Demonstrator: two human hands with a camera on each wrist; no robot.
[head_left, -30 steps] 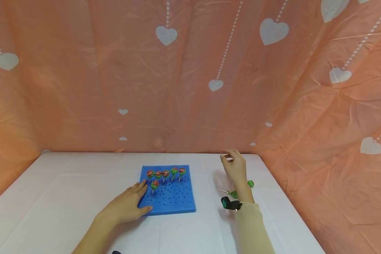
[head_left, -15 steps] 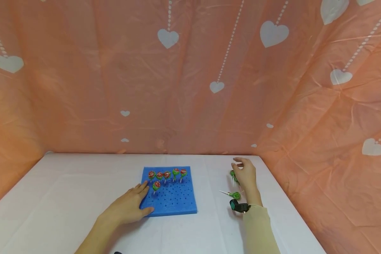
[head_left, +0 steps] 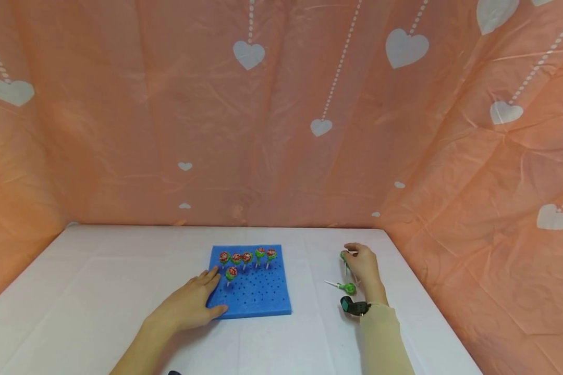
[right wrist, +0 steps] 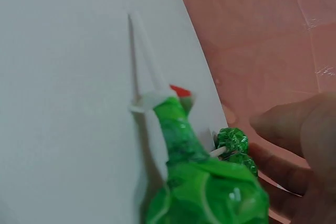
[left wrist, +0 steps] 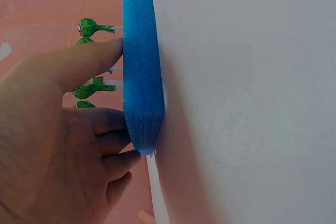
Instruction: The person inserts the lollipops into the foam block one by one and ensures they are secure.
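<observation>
Right hand [head_left: 365, 264] has dropped from above the bench [head_left: 98, 291] onto a loose lollipop [head_left: 344, 256], fingers closing round it. Left hand [head_left: 190, 304] stays flat, fingers straight, steadying the foam board [head_left: 262, 294]; pick-up appears under way

A white table [head_left: 98, 291] stands before an orange curtain [head_left: 145, 130] printed with white hearts [head_left: 248, 53].
</observation>
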